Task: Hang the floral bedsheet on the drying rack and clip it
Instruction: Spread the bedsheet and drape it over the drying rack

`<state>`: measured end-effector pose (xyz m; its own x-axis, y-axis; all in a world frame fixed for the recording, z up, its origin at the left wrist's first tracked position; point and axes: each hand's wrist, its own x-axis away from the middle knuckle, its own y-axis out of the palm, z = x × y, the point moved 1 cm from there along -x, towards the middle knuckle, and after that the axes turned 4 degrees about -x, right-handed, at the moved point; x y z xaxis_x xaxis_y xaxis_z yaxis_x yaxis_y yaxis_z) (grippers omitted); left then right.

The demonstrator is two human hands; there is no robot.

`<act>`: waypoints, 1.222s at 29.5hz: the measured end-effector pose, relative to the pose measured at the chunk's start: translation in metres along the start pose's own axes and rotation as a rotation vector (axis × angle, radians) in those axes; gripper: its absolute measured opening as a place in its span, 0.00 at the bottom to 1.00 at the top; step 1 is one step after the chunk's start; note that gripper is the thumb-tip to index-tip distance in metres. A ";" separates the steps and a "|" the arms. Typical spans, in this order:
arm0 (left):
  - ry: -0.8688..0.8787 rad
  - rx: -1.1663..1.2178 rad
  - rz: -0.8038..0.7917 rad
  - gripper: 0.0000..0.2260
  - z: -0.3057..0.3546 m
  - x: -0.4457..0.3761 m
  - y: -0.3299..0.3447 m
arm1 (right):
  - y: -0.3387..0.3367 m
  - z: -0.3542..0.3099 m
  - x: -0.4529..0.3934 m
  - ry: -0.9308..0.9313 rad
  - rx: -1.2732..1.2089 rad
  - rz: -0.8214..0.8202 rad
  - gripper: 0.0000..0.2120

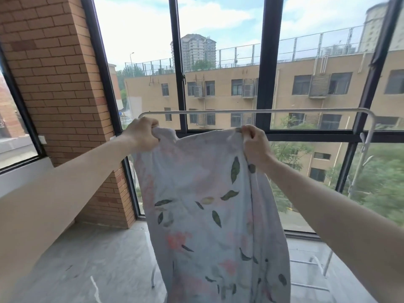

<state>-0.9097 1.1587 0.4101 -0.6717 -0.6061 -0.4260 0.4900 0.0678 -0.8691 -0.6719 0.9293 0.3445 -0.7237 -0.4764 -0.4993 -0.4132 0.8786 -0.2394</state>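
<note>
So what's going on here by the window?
A person is hanging laundry. The left hand and the right hand each grip the top edge of a floral bedsheet, holding it up just below the white top bar of a drying rack. The sheet is not over the bar yet, and it isn't clipped.

The bedsheet (209,204) is pale white with dark green leaves and faded pink-red flowers. The drying rack (251,111) is white. The wall (56,79) has orange-brown bricks; the window frames (265,62) are black.
</note>
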 end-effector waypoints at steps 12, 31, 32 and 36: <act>0.227 0.043 -0.337 0.06 0.081 -0.012 0.036 | -0.011 -0.065 -0.016 -0.332 0.269 -0.257 0.21; -0.041 0.145 -0.114 0.40 0.034 -0.007 -0.038 | -0.067 0.038 -0.029 0.580 0.395 -0.550 0.13; 0.028 0.144 -0.172 0.41 0.046 -0.002 -0.041 | -0.065 -0.009 -0.051 0.365 0.223 -0.364 0.09; 0.271 0.030 -0.330 0.40 0.106 0.009 -0.027 | -0.048 -0.092 -0.051 -0.074 0.021 -0.181 0.10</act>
<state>-0.8700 1.0675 0.4568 -0.9148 -0.3612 -0.1807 0.2380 -0.1207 -0.9637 -0.6663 0.9085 0.4579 -0.5959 -0.6235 -0.5061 -0.5207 0.7798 -0.3476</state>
